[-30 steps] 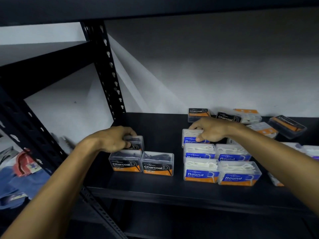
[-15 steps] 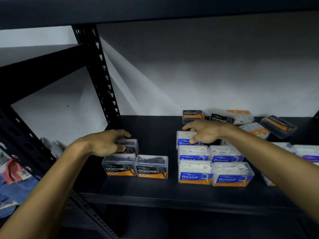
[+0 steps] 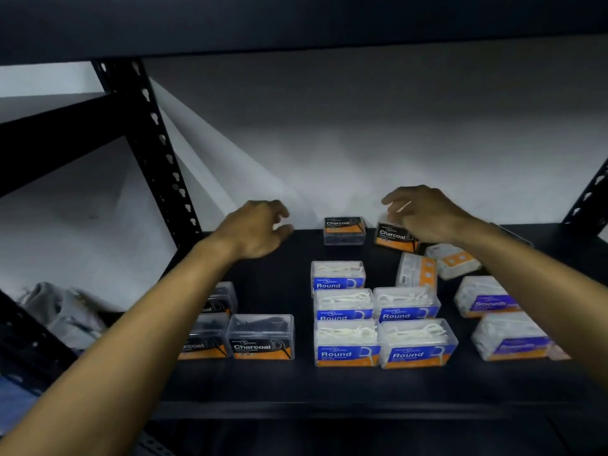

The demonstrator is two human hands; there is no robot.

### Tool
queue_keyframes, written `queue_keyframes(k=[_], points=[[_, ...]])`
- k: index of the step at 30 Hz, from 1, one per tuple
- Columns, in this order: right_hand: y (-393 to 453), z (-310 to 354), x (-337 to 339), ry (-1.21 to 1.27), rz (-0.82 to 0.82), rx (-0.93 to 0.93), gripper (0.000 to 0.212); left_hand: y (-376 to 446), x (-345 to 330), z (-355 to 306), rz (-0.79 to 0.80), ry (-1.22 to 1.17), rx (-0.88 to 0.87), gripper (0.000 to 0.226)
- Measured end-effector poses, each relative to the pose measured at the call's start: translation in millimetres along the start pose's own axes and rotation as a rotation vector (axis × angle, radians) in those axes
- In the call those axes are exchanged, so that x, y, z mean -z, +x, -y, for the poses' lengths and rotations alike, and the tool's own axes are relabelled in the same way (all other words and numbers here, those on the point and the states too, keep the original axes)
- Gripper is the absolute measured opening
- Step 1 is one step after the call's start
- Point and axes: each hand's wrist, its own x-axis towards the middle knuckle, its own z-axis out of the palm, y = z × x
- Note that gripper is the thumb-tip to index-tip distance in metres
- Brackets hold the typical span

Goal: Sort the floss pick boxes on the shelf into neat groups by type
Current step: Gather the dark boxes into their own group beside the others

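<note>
The shelf [image 3: 296,386] is a dark board in a black metal rack against a pale wall. Left hand [image 3: 255,230] hovers above the rear left of the shelf, fingers loosely curled, grip empty, touching no box. Right hand [image 3: 424,217] is at the rear right, fingers curled over the top of a tilted Charcoal box [image 3: 394,236]; whether the grip is actually closed on it cannot be told, as the frame is blurred there. A second Charcoal box [image 3: 343,230] stands just left of it, near the wall. Front left group: three Charcoal boxes, one in full view [image 3: 261,337], one beside it [image 3: 204,339] and one behind [image 3: 220,299], both partly hidden by the left forearm. Centre group: five Round boxes in rows, the front pair [image 3: 347,343] [image 3: 418,343] touching, a middle pair [image 3: 343,304] [image 3: 406,304] touching, and a single box [image 3: 337,274] behind. Right side: two Smooth boxes [image 3: 483,296] [image 3: 511,337], one behind the other, set apart from the Round group. Between the Round group and the right hand, two orange-and-white boxes [image 3: 418,269] [image 3: 454,260] lie askew, labels unreadable.
</note>
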Motion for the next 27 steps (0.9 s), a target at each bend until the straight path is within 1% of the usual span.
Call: queue_keyframes(k=[3, 6, 9, 14, 20, 23, 25, 27], points=[[4.0, -18.3, 7.8, -0.050, -0.090, -0.031, 0.028, 44.3, -17.4, -23.3, 0.045, 0.121, -0.067, 0.055], [4.0, -28.9, 7.9, -0.185, -0.082, -0.041, 0.032, 80.4, -38.2, -43.3, 0.094, 0.186, -0.121, 0.064], [1.9, -35.5, 1.2, -0.350, -0.024, -0.038, 0.040, 103.4, -59.3, -58.3, 0.114, 0.270, -0.157, 0.063], [8.4, -46.7, -8.4, -0.417, 0.031, -0.030, 0.047, 114.7, -84.1, -68.0, 0.136, 0.325, -0.203, 0.055], [21.1, -47.9, -17.2, -0.523, 0.096, -0.029, 0.051, 122.0, -86.9, -69.0, 0.151, 0.351, -0.181, 0.066], [28.4, -45.6, -21.5, -0.557, 0.103, -0.008, 0.049, 123.0, -83.4, -70.6, 0.200, 0.342, -0.124, 0.075], [33.2, -43.6, -23.7, -0.578, 0.105, -0.006, 0.050, 124.0, -80.1, -69.4, 0.240, 0.323, -0.083, 0.073], [37.5, -42.5, -26.7, -0.593, 0.111, -0.011, 0.050, 122.6, -76.7, -67.1, 0.234, 0.303, -0.070, 0.076]])
